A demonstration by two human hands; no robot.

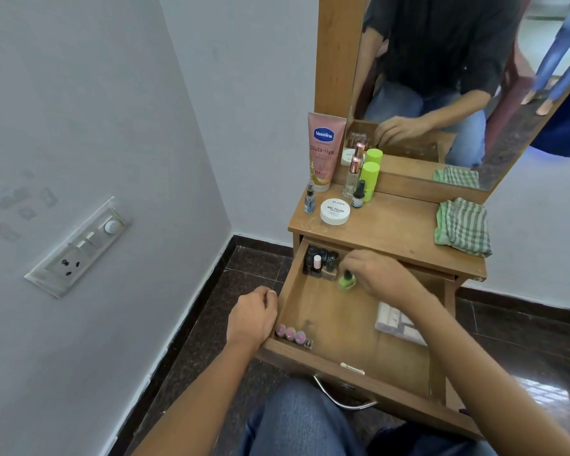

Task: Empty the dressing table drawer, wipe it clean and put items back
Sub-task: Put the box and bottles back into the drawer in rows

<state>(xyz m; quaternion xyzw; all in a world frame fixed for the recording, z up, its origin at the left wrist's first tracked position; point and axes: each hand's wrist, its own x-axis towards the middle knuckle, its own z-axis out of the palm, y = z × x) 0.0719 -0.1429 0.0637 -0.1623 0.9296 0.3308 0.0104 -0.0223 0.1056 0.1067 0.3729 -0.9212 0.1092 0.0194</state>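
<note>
The wooden drawer (pixel 343 327) of the dressing table stands pulled open. My right hand (pixel 379 274) reaches into it and pinches a green nail polish bottle (pixel 347 280) by its dark cap. Several dark nail polish bottles (pixel 320 260) stand in the drawer's far left corner. Three pink-capped bottles (pixel 290 333) lie along the near left corner, and a white packet (pixel 397 320) lies at the right, partly under my forearm. My left hand (pixel 252 315) rests against the drawer's left side wall, fingers curled, holding nothing I can see.
On the tabletop (pixel 392 225) stand a pink Vaseline tube (pixel 323 149), a small spray bottle (pixel 309 199), a white nail polish remover jar (pixel 335 211), a clear perfume bottle (pixel 352 176), a green container (pixel 370 179) and a folded green checked cloth (pixel 463 227). A mirror stands behind; a wall is on the left.
</note>
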